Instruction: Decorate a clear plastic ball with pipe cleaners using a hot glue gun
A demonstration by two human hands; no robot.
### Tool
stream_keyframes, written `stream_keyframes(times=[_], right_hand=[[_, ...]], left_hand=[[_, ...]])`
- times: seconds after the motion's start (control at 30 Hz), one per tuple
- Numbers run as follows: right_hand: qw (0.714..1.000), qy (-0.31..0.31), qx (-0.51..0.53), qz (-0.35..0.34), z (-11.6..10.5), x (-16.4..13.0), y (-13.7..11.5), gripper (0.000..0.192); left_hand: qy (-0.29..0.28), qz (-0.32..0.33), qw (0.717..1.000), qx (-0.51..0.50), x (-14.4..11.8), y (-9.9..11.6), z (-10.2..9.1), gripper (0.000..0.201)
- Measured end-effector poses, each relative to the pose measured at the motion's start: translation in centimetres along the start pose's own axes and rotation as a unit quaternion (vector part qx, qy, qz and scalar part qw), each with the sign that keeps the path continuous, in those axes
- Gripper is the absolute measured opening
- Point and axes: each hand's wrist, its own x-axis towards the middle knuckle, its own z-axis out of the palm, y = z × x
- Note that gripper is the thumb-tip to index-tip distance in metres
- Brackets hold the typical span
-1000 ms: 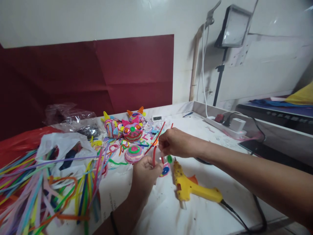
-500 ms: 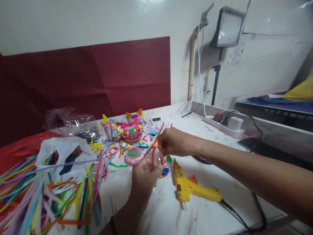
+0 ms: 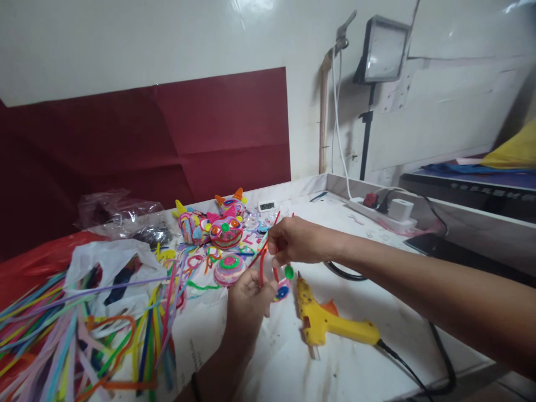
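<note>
My left hand [image 3: 248, 304] is closed around a small clear dome piece with a blue and red spiral and a green dot [image 3: 285, 285], and pinches the lower end of a red pipe cleaner [image 3: 262, 267]. My right hand [image 3: 293, 241] grips the same red pipe cleaner higher up, its ends sticking out past the fingers toward the back. Both hands meet just left of the yellow glue gun [image 3: 330, 324], which lies on the white table [image 3: 377, 290].
Several finished fuzzy animal faces [image 3: 226, 230] and a pink dome [image 3: 229, 269] sit behind the hands. A heap of coloured pipe cleaners [image 3: 75, 340] and a white plastic bag [image 3: 113, 268] fill the left. A power strip [image 3: 383, 216] and lamp stand [image 3: 368, 111] stand at back right.
The view has shifted slightly left and down. Both hands stay together on the red pipe cleaner, with only small finger movement.
</note>
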Motion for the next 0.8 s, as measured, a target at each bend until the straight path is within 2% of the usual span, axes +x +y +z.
stream_keyframes(times=[0.13,0.4,0.8], right_hand=[[1.000,0.014,-0.014,-0.008,0.0,-0.2,-0.2,0.011],[0.998,0.038,0.008,-0.039,1.0,0.0,0.6,0.011],[0.997,0.054,0.016,-0.047,1.1,0.1,0.1,0.011]], left_hand=[[-0.006,0.003,1.000,-0.024,0.4,-0.6,-0.5,0.029],[0.034,-0.011,0.999,-0.019,0.9,-1.5,-0.7,0.039],[0.054,-0.001,0.998,-0.023,0.9,-1.0,-0.8,0.032]])
